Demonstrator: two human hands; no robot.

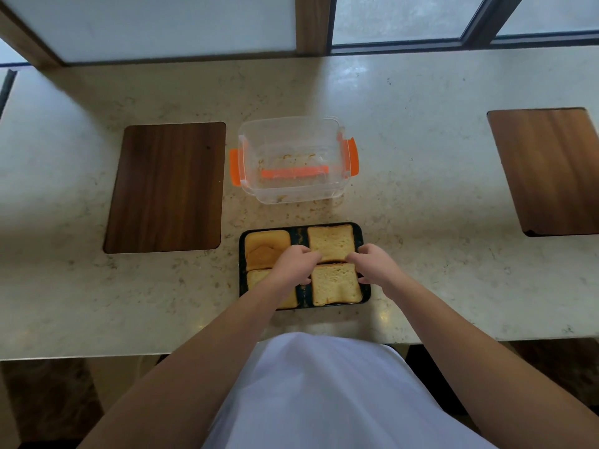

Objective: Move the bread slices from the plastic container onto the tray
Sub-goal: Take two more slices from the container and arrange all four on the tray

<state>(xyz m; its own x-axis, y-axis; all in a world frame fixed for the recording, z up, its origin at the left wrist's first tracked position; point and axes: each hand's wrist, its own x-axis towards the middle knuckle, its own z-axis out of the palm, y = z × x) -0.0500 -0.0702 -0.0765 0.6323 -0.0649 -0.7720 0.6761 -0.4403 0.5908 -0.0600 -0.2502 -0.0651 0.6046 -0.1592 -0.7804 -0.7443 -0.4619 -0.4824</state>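
A black tray (360, 235) lies near the counter's front edge with several bread slices on it. The far right slice (330, 242) is pinched at its near edge by my left hand (296, 262) and my right hand (372, 262). A crust-topped slice (265, 249) lies at the far left, another slice (335, 285) at the near right. The near left slice (256, 277) is partly hidden by my left forearm. Behind the tray stands the clear plastic container (293, 189) with orange clips, holding only crumbs.
A dark wooden board (167, 186) lies left of the container, and a lighter wooden board (551, 170) lies at the far right. Crumbs are scattered on the marble counter (421, 189). Frosted windows run along the back.
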